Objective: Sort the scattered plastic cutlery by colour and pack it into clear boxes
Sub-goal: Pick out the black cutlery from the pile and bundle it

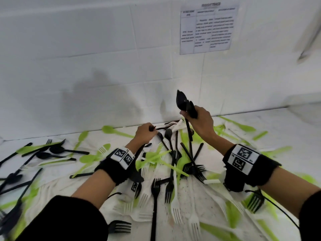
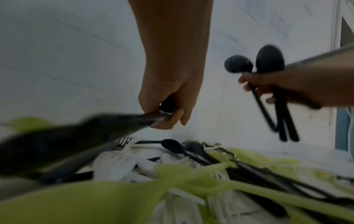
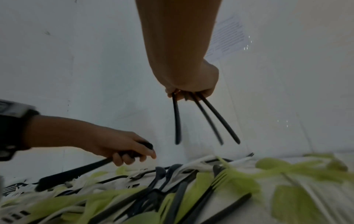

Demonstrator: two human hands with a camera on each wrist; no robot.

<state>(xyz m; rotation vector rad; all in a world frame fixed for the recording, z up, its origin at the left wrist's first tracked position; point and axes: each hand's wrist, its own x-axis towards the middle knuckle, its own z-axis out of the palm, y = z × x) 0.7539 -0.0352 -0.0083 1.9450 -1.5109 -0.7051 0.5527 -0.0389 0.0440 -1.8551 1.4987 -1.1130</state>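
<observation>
Head view: right hand [image 1: 199, 120] grips black spoons [image 1: 182, 101] aloft; left hand [image 1: 144, 133] grips a black utensil [image 2: 57, 141] by the wall edge.

Left hand [image 1: 145, 132], at 12 o'clock of its forearm, knuckles up, fingers [image 3: 122, 159] curled round a black handle [image 3: 76, 174]. Right hand [image 1: 199, 120], raised higher at 1 o'clock from the left hand, fist clenched about black spoons [image 1: 182, 101]. Both wrists carry black bands [image 1: 246, 164] with square markers
</observation>
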